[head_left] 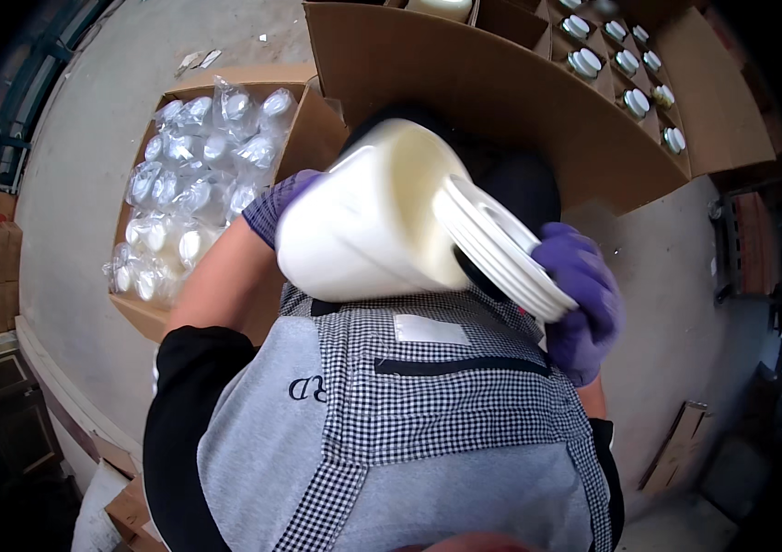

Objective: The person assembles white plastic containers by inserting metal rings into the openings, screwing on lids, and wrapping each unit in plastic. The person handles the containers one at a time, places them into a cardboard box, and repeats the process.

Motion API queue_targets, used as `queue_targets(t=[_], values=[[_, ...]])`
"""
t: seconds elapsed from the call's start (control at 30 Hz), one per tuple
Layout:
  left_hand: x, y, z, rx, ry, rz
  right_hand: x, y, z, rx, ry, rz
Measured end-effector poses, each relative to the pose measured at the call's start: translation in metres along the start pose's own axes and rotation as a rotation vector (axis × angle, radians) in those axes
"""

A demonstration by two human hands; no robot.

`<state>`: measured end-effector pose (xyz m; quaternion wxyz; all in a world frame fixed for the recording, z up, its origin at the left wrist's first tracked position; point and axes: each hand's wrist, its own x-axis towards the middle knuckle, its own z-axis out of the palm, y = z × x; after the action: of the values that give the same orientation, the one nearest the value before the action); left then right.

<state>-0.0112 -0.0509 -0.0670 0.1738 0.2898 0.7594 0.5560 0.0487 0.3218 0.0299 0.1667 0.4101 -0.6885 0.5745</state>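
A large white plastic tub lies tilted in front of my chest, its open mouth facing right and its cream-coloured inside showing. My left hand, in a purple glove, holds it from the left; most of the fingers are hidden behind the tub. My right hand, gloved the same way, is closed on the outer edge of a round white ridged lid. The lid is slanted close to the tub's mouth, and I cannot tell whether they touch. Both tub and lid are slightly blurred.
To the left stands an open carton of clear-bagged bottles with white caps. A large divided carton at the upper right holds white-lidded jars. Flat cardboard lies on the floor at the right.
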Motion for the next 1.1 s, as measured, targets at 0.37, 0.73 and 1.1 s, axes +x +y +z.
queue_targets(t=[0.37, 0.73, 1.1], values=[[0.06, 0.026, 0.102, -1.163, 0.302, 0.57, -0.021, 0.057, 0.061, 0.507, 0.167, 0.91], [0.099, 0.03, 0.146, -1.191, 0.226, 1.012, -0.018, 0.017, 0.006, -0.043, -0.465, 0.797], [0.104, 0.036, 0.154, -1.124, 0.264, 0.92, -0.021, 0.028, -0.012, 0.108, -0.5, 0.946]])
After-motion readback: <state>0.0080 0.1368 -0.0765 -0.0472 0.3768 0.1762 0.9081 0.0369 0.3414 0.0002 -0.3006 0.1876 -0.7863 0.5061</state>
